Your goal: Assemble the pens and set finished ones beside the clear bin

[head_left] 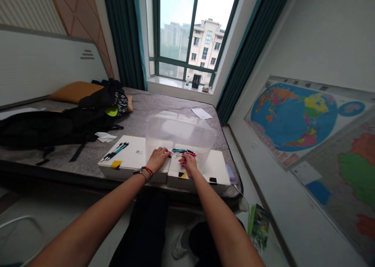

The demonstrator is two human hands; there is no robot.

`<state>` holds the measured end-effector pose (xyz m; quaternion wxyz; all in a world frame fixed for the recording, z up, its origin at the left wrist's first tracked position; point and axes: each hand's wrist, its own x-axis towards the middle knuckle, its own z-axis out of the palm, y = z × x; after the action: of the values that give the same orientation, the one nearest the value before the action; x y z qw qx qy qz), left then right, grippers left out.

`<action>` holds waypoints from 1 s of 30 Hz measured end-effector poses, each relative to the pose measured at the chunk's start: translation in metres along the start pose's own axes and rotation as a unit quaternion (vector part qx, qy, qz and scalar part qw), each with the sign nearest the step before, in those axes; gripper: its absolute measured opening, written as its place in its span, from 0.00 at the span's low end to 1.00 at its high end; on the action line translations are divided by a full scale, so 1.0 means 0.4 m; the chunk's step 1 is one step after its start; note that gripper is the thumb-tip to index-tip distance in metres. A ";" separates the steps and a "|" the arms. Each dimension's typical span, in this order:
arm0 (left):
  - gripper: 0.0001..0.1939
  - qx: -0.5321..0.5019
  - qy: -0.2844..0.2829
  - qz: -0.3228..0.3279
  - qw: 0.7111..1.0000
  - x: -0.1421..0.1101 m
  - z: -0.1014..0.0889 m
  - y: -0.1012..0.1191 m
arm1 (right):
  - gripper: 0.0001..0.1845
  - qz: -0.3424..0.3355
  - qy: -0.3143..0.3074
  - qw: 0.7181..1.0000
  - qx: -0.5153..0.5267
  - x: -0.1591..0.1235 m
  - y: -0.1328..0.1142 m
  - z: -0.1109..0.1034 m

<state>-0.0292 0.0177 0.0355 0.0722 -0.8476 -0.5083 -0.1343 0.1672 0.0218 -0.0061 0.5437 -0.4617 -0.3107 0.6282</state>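
My left hand [159, 158] is over the white boxes, its fingers pinched at a small red piece [169, 153]. Facing it, my right hand [189, 163] has curled fingers closed on a thin red pen-like stick [191, 154]. Between and just behind the hands lie teal and dark pens [179, 150] with small shiny bits too tiny to make out. Several teal and black pens [115, 151] rest side by side on the left white box [129, 163]. A clear plastic bin [180, 128] stands right behind my hands.
The right white box [216, 167] adjoins the left one on the grey mattress [172, 101]. Black bags [58, 126] and a crumpled tissue [105, 137] lie to the left. A paper sheet [201, 113] is behind the bin. A cable [246, 198] hangs at the right edge.
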 end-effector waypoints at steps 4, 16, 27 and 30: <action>0.10 -0.039 0.019 0.043 0.998 0.010 0.026 -0.003 | 0.14 0.007 -0.004 1.000 -0.022 0.001 0.002 0.000; 0.16 -0.199 0.117 -0.004 0.973 -0.021 0.075 -0.017 | 0.10 -0.009 -0.033 0.983 -0.183 0.014 -0.017 0.017; 0.20 -0.163 0.138 -0.035 0.976 -0.034 0.074 -0.015 | 0.07 -0.130 -0.159 0.635 -0.745 0.109 -0.183 0.116; 0.21 -0.161 0.130 -0.044 0.977 -0.036 0.072 -0.017 | 0.08 -0.131 -0.182 0.529 -0.819 0.114 -0.195 0.152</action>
<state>-0.0373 0.0161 0.0037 -0.0054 -0.8002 -0.5031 -0.3264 0.1430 0.0895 0.0756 -0.0646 -0.5345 -0.8378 0.0904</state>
